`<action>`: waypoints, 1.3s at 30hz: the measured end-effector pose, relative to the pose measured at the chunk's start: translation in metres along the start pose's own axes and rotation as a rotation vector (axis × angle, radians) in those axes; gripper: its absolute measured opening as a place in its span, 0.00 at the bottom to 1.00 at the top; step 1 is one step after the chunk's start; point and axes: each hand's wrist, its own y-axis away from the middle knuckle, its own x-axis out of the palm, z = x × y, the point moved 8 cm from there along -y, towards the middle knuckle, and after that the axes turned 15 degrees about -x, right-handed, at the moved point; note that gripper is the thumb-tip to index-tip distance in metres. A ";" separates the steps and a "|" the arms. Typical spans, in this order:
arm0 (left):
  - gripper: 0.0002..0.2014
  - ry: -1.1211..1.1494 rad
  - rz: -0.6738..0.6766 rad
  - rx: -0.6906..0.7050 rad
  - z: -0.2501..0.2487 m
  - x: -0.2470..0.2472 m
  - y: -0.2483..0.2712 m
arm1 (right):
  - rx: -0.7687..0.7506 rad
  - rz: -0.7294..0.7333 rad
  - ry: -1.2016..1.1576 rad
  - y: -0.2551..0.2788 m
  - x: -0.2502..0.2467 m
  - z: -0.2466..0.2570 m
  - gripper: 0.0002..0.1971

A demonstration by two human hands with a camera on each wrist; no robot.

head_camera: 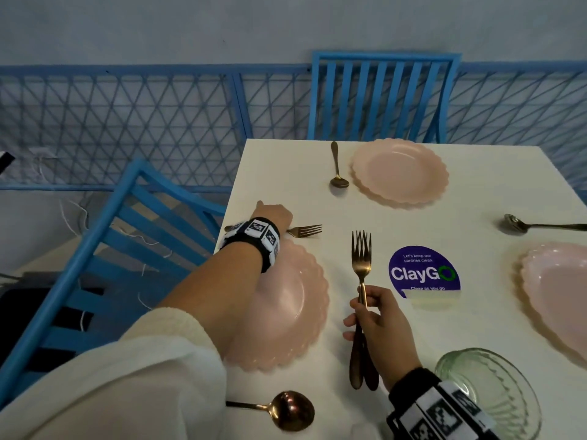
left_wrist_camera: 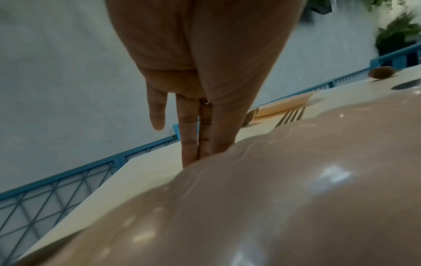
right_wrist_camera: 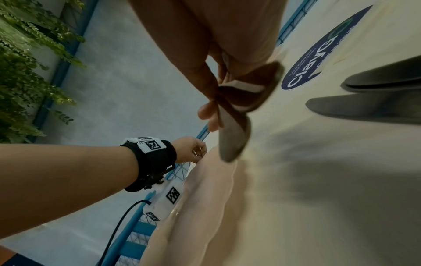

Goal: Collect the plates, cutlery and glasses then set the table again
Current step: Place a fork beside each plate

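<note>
My left hand (head_camera: 274, 214) reaches past the near pink scalloped plate (head_camera: 286, 300) and pinches the handle of a copper fork (head_camera: 305, 230) that lies flat on the white table (head_camera: 397, 328). In the left wrist view its fingers (left_wrist_camera: 193, 126) and thumb point down together behind the plate (left_wrist_camera: 273, 198) rim, which hides the tips; the fork (left_wrist_camera: 292, 115) tines show beyond. My right hand (head_camera: 378, 322) grips two copper forks (head_camera: 361, 258) upright, tines away from me. Their handles (right_wrist_camera: 232, 140) fan out below the hand in the right wrist view.
A spoon (head_camera: 289, 409) lies near the front edge. Another spoon (head_camera: 337, 166) lies beside the far pink plate (head_camera: 400, 171), and a third (head_camera: 521, 225) above the right plate (head_camera: 559, 290). A green glass bowl (head_camera: 489, 389) sits front right. Blue chairs (head_camera: 104, 249) flank the table.
</note>
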 end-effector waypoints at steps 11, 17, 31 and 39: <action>0.16 0.040 -0.045 -0.020 0.003 0.001 0.002 | 0.007 0.014 0.005 0.003 0.006 0.000 0.07; 0.16 0.388 -0.252 -0.026 0.015 -0.049 0.045 | -0.031 -0.001 -0.005 0.006 0.004 0.014 0.09; 0.11 1.305 0.165 0.204 -0.034 -0.033 0.260 | -0.199 0.081 -0.211 0.056 -0.014 0.087 0.03; 0.11 1.665 0.099 0.175 -0.082 -0.049 0.313 | -0.217 0.153 -0.297 0.087 -0.077 0.103 0.05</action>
